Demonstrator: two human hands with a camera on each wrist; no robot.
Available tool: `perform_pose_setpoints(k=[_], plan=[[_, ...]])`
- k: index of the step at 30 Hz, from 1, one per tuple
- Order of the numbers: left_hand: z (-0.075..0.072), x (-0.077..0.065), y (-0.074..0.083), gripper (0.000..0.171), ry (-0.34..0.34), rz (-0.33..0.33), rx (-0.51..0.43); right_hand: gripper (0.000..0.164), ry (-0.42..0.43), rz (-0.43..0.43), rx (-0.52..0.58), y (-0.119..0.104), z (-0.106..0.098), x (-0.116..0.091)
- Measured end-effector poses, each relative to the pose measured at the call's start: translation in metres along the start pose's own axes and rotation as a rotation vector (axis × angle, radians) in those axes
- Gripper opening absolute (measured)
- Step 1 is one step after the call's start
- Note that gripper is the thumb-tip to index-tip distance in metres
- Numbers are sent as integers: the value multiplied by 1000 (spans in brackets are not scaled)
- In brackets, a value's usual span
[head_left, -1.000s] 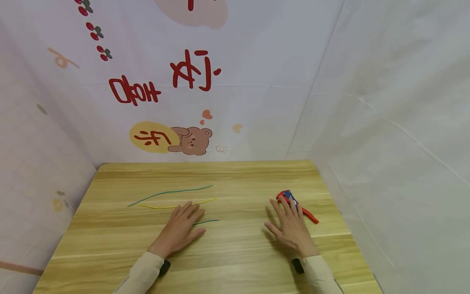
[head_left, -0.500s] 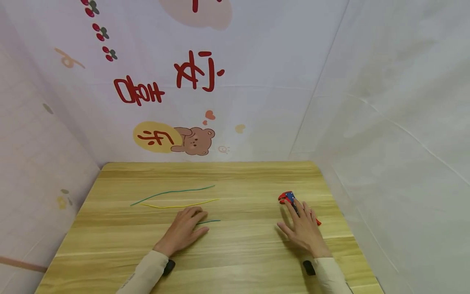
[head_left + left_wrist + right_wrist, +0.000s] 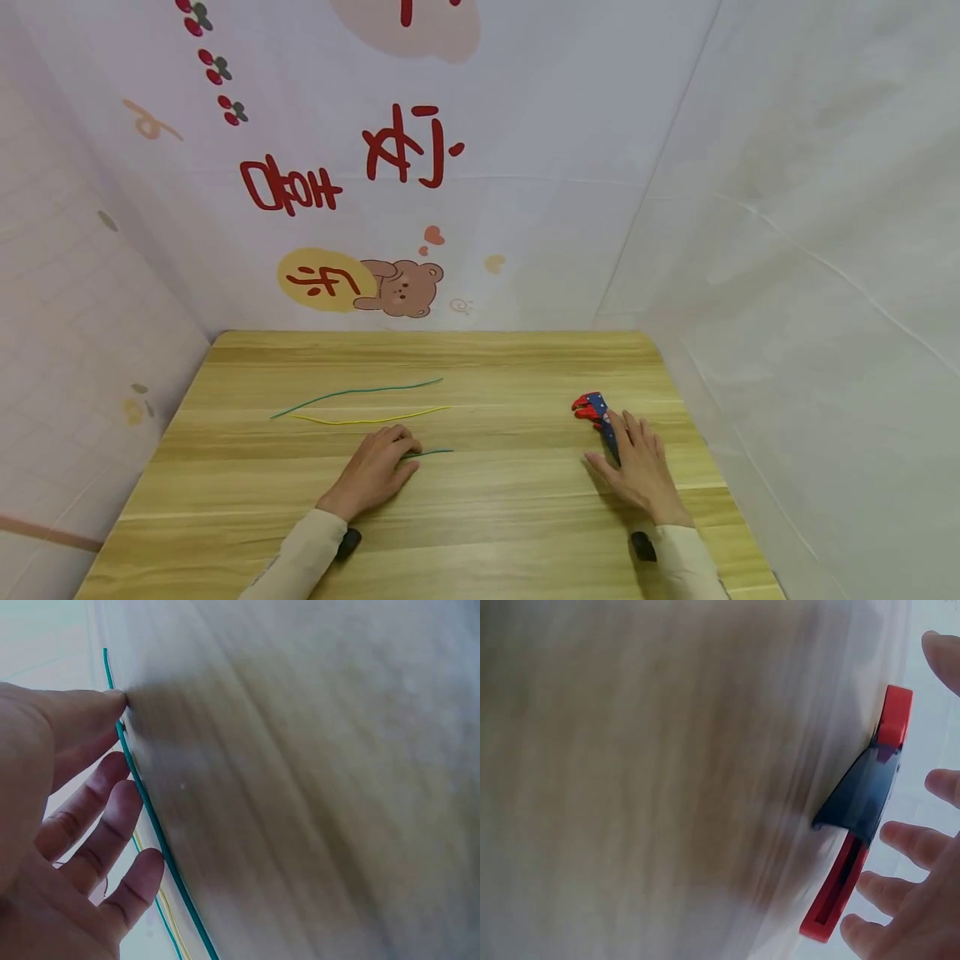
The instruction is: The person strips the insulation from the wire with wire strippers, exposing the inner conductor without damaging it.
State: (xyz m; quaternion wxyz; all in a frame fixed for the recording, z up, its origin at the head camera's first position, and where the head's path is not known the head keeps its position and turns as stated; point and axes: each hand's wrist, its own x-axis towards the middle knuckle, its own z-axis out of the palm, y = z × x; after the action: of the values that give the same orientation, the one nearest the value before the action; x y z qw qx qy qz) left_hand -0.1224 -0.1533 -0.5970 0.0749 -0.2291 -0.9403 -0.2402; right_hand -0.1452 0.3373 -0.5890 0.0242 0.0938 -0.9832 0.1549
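My left hand (image 3: 375,471) lies low over the near green wire (image 3: 438,452), whose right end sticks out past the fingers. In the left wrist view that green wire (image 3: 154,817) runs along the loosely bent fingertips, and the thumb tip is beside it; no firm pinch shows. My right hand (image 3: 641,471) is over the handles of a wire stripper (image 3: 597,408) with red jaws and a blue body. Seen from the right wrist, the wire stripper (image 3: 866,787) lies on the table, with the spread fingers (image 3: 911,844) next to it and not wrapped round it.
Farther back on the wooden table (image 3: 517,500) lie a yellow wire (image 3: 367,422) and a longer green wire (image 3: 356,391), roughly side by side. White printed cloth walls (image 3: 540,250) close off the table's back and both sides.
My right hand has shifted right and toward me along the wire stripper, uncovering its head. My left hand has drawn back from the yellow wire, its fingers more bent. The view has swung slightly left.
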Motion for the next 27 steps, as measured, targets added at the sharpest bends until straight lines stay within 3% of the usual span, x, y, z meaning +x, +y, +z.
perform_pose_setpoints(k=[5,11,27], plan=[[-2,2,2,10,0,-18,-1,92,-2,10,-16,10,0,-1],[-2,4,1,16,-15,-45,2,88,74,-26,-14,18,5,-1],[-3,4,5,21,11,-31,27,78,152,-8,21,20,8,3]])
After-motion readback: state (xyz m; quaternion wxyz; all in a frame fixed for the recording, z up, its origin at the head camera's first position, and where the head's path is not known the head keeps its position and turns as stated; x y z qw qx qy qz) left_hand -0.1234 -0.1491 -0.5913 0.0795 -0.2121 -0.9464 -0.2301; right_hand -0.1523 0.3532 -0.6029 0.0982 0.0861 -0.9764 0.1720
